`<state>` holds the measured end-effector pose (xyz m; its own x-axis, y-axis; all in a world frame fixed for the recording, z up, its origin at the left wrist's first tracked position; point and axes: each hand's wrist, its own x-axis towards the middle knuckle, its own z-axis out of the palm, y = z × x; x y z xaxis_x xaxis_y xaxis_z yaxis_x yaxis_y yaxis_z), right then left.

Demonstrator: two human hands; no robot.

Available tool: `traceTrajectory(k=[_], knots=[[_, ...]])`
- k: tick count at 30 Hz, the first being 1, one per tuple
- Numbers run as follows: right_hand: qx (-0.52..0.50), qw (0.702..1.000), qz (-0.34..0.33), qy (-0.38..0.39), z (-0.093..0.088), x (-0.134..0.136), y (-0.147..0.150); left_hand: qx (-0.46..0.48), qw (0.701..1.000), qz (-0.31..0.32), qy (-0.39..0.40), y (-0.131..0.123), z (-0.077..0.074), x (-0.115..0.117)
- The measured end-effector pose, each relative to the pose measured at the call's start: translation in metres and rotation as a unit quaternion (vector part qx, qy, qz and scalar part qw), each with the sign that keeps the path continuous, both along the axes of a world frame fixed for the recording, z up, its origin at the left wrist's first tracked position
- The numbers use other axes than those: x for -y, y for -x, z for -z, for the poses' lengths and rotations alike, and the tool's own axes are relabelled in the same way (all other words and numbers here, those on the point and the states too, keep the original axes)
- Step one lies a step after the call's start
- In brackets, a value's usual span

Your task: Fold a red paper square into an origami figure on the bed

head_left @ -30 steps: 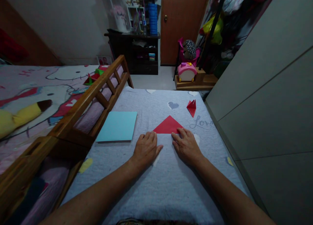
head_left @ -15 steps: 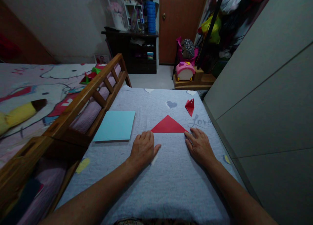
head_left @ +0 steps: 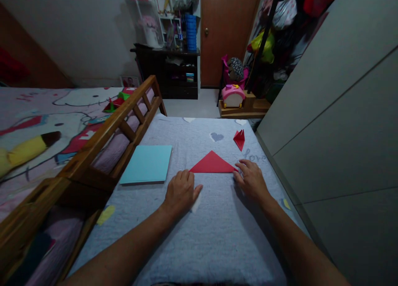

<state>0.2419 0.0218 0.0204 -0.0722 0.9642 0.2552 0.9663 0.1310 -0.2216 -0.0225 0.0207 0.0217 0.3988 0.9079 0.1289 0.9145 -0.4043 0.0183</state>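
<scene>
A red sheet of paper [head_left: 212,163] folded into a triangle lies in the middle of the cloth, its point facing away from me. My left hand [head_left: 180,190] rests palm down, fingertips at the paper's left corner and thumb spread out. At the right corner, my right hand [head_left: 252,180] has thumb and index finger on either side of the tip, seemingly pinching it, with the palm raised above the cloth. Beyond it sits a small folded red paper figure [head_left: 239,139]. A stack of light blue square paper [head_left: 147,163] lies left of my left hand.
Grey-blue cloth [head_left: 205,236] with printed hearts covers the surface. A wooden rail [head_left: 137,107] runs along the left, with a bed and a yellow plush thing [head_left: 27,147] past it. A pale cabinet [head_left: 336,128] stands close on the right.
My right hand has risen slightly, its thumb and index finger closing around the paper's right corner. My left hand keeps its place on the left corner. The view has tilted up a little.
</scene>
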Motion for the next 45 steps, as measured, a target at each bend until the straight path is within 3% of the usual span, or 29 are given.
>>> traceTrajectory(k=[4,9,14,20,22,26,30,35,45], knots=[[-0.041,0.998,-0.042,0.002,-0.002,-0.015,0.035,0.015,0.999,0.004,-0.034,0.005,0.003,-0.004],[-0.01,0.989,-0.144,0.024,0.003,-0.007,0.066,0.004,0.999,0.026,-0.029,0.007,0.008,-0.006],[-0.004,0.99,-0.139,0.037,0.01,-0.001,0.066,-0.025,1.0,0.018,-0.009,0.006,0.001,-0.002],[-0.037,0.987,-0.15,0.05,0.004,-0.007,0.062,-0.013,1.0,-0.021,-0.002,0.006,-0.004,0.0],[-0.066,0.987,-0.139,0.052,0.003,-0.013,0.06,0.011,0.999,-0.031,-0.009,0.006,-0.002,-0.002],[-0.082,0.996,-0.03,0.022,0.009,-0.032,0.056,0.068,0.997,-0.023,-0.04,0.003,0.008,-0.008],[-0.074,0.995,0.037,0.059,0.013,-0.051,0.057,0.097,0.995,-0.009,-0.027,-0.002,0.016,-0.014],[-0.1,0.987,0.049,0.118,0.006,-0.059,0.065,0.116,0.993,0.009,-0.028,-0.002,0.022,-0.016],[-0.152,0.983,0.013,0.099,-0.004,-0.051,0.066,0.186,0.98,0.032,-0.062,0.001,0.031,-0.018]])
